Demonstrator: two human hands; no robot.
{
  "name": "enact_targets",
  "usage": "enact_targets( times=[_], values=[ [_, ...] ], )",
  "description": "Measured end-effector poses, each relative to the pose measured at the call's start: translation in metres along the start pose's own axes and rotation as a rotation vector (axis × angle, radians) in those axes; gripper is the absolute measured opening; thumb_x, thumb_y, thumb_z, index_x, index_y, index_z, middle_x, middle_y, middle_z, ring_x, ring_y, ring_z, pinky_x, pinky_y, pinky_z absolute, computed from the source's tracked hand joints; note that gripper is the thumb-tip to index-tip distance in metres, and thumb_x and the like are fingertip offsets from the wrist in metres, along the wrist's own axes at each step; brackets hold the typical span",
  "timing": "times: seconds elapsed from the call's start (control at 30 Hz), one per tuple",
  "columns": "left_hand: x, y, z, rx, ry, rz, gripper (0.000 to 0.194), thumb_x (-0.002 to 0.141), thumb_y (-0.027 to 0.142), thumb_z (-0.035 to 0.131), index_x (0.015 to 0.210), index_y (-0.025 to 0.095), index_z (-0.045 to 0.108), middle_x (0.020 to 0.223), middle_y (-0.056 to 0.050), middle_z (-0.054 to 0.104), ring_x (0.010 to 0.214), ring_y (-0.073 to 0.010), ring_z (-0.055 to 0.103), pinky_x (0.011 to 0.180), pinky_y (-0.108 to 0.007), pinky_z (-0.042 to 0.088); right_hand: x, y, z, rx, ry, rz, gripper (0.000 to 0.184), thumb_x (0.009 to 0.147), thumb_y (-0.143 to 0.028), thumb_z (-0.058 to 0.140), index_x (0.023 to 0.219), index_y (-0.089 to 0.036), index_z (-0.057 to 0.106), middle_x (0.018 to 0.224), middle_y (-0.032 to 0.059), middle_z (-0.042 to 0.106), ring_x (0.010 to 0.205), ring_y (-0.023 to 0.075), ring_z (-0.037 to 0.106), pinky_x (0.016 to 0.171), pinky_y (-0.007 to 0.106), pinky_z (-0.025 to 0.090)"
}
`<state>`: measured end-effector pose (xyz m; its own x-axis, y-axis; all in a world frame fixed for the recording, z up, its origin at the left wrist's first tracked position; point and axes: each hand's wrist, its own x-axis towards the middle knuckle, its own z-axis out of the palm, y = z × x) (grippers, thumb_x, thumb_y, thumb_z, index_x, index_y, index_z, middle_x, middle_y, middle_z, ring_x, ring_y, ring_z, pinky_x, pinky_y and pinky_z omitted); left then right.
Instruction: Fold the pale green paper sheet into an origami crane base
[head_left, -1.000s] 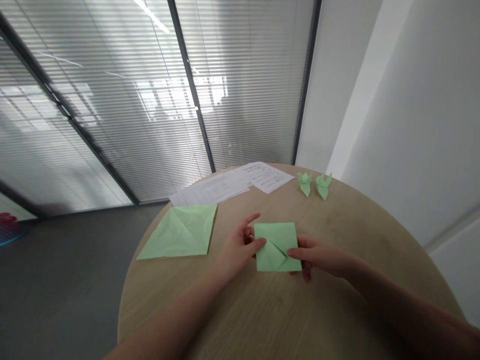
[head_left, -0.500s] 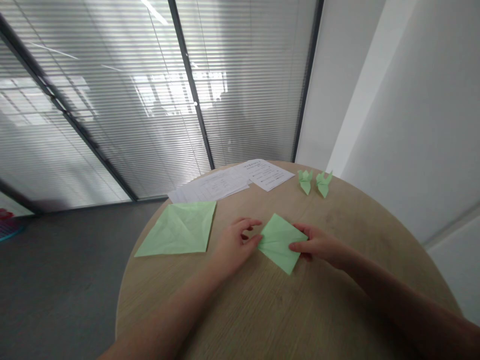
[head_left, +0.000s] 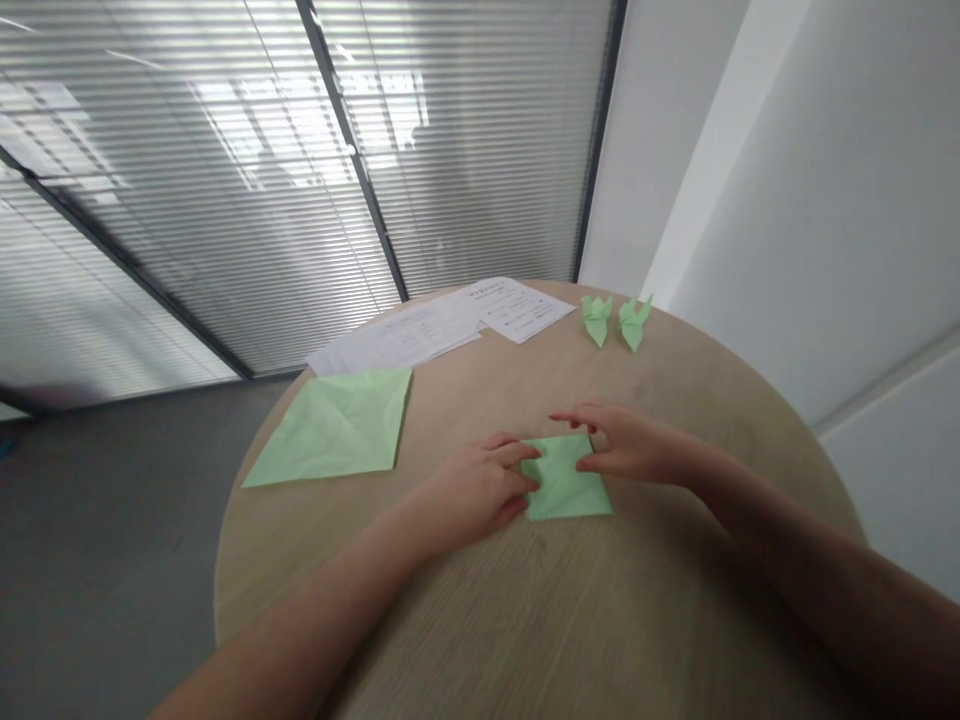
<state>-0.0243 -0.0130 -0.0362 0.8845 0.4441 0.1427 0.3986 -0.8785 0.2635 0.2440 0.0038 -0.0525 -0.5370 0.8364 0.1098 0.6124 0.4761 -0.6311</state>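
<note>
A large green sheet (head_left: pixel 322 430), creased, lies on the wooden desk (head_left: pixel 480 620) at nine o'clock from the small green square (head_left: pixel 568 490). White printed pages (head_left: pixel 439 322) overlap one another toward eleven o'clock. The left hand (head_left: pixel 484 490) rests at nine o'clock, its grip loose, the fingers a little spread and laid over that edge of the square. The square itself lies mid-desk, partly covered by both hands. Well beyond it, between twelve and one o'clock, sits a folded green figure (head_left: pixel 597 325), with a second figure (head_left: pixel 634 327) just beside it at one. The right hand (head_left: pixel 626 440) is at two o'clock, its grip spread, thumb tip at the square's edge, forefinger extended apart.
</note>
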Motion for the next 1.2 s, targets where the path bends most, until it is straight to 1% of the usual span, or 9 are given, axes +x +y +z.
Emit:
enact_targets(
  times=[0.07, 0.17, 0.27, 0.43, 0.63, 0.8, 0.9, 1.0, 1.2],
  values=[
    [0.0, 0.0, 0.0, -0.042, -0.008, 0.012, 0.018, 0.089, 0.016, 0.06, 0.101, 0.02, 0.074, 0.124, -0.01, 0.065, 0.118, -0.0269, 0.057, 0.105, -0.043, 0.042, 0.0, -0.004, -0.002, -0.073, 0.033, -0.044, 0.048, 0.075, -0.027, 0.075, 0.122, -0.021, 0.069, 0.11, 0.0085, 0.065, 0.103, 0.0232, 0.059, 0.094, 0.036, 0.043],
    [0.001, 0.002, -0.001, -0.066, -0.026, 0.001, 0.015, 0.089, 0.018, 0.06, 0.097, 0.019, 0.073, 0.107, -0.009, 0.071, 0.107, -0.0246, 0.062, 0.1, -0.041, 0.045, -0.001, -0.013, -0.006, -0.126, -0.048, 0.025, 0.035, 0.079, -0.033, 0.072, 0.111, -0.02, 0.072, 0.096, 0.0066, 0.066, 0.088, 0.0189, 0.06, 0.081, 0.03, 0.044],
    [0.002, 0.008, 0.0, -0.029, -0.043, -0.015, 0.011, 0.089, 0.021, 0.062, 0.094, 0.018, 0.071, 0.096, -0.008, 0.07, 0.096, -0.0233, 0.064, 0.091, -0.038, 0.047, -0.002, -0.016, -0.007, -0.141, -0.121, 0.093, 0.026, 0.08, -0.036, 0.07, 0.099, -0.019, 0.073, 0.083, 0.004, 0.066, 0.073, 0.0144, 0.056, 0.068, 0.025, 0.039],
    [0.004, 0.016, 0.001, -0.005, -0.097, -0.032, 0.011, 0.09, 0.025, 0.063, 0.093, 0.019, 0.072, 0.091, -0.006, 0.067, 0.085, -0.0209, 0.062, 0.08, -0.033, 0.047, 0.0, -0.011, -0.007, -0.048, -0.222, 0.083, 0.014, 0.079, -0.029, 0.067, 0.082, -0.017, 0.072, 0.074, 0.0022, 0.065, 0.067, 0.0119, 0.054, 0.062, 0.023, 0.037],
    [0.004, 0.018, 0.002, -0.105, -0.143, 0.019, 0.021, 0.097, 0.022, 0.052, 0.1, 0.019, 0.072, 0.102, -0.008, 0.069, 0.096, -0.0218, 0.064, 0.09, -0.035, 0.049, 0.002, -0.011, -0.001, -0.03, -0.226, 0.035, 0.01, 0.08, -0.023, 0.063, 0.08, -0.017, 0.071, 0.077, 0.0023, 0.066, 0.069, 0.0113, 0.053, 0.064, 0.022, 0.037],
    [0.004, 0.022, 0.001, -0.284, -0.1, 0.01, 0.03, 0.099, 0.017, 0.047, 0.118, 0.024, 0.068, 0.112, -0.007, 0.07, 0.107, -0.0216, 0.064, 0.098, -0.037, 0.049, 0.004, -0.012, 0.005, -0.095, -0.224, 0.035, 0.008, 0.078, -0.016, 0.06, 0.077, -0.017, 0.068, 0.075, 0.0012, 0.065, 0.066, 0.0102, 0.051, 0.063, 0.023, 0.034],
    [0.004, 0.022, -0.001, -0.235, -0.162, 0.029, 0.035, 0.098, 0.016, 0.047, 0.127, 0.025, 0.065, 0.116, -0.008, 0.069, 0.11, -0.0241, 0.063, 0.1, -0.041, 0.048, 0.004, -0.012, 0.006, -0.133, -0.213, 0.036, 0.008, 0.077, -0.015, 0.059, 0.077, -0.017, 0.067, 0.076, 0.001, 0.065, 0.066, 0.0102, 0.05, 0.062, 0.024, 0.033],
    [0.003, 0.023, -0.001, -0.134, -0.216, 0.047, 0.036, 0.097, 0.013, 0.046, 0.125, 0.023, 0.067, 0.114, -0.01, 0.067, 0.108, -0.0254, 0.062, 0.097, -0.041, 0.05, 0.004, -0.011, 0.007, -0.142, -0.202, 0.027, 0.008, 0.078, -0.018, 0.059, 0.077, -0.018, 0.067, 0.077, 0.0013, 0.066, 0.066, 0.0105, 0.05, 0.062, 0.024, 0.033],
    [0.001, 0.023, -0.001, -0.12, -0.219, 0.054, 0.043, 0.092, 0.004, 0.046, 0.127, 0.021, 0.064, 0.115, -0.009, 0.063, 0.11, -0.0233, 0.059, 0.098, -0.04, 0.051, 0.005, -0.011, 0.007, -0.153, -0.216, 0.056, 0.007, 0.079, -0.021, 0.059, 0.077, -0.019, 0.066, 0.077, 0.0004, 0.067, 0.067, 0.0117, 0.053, 0.06, 0.024, 0.034]
  ],
)
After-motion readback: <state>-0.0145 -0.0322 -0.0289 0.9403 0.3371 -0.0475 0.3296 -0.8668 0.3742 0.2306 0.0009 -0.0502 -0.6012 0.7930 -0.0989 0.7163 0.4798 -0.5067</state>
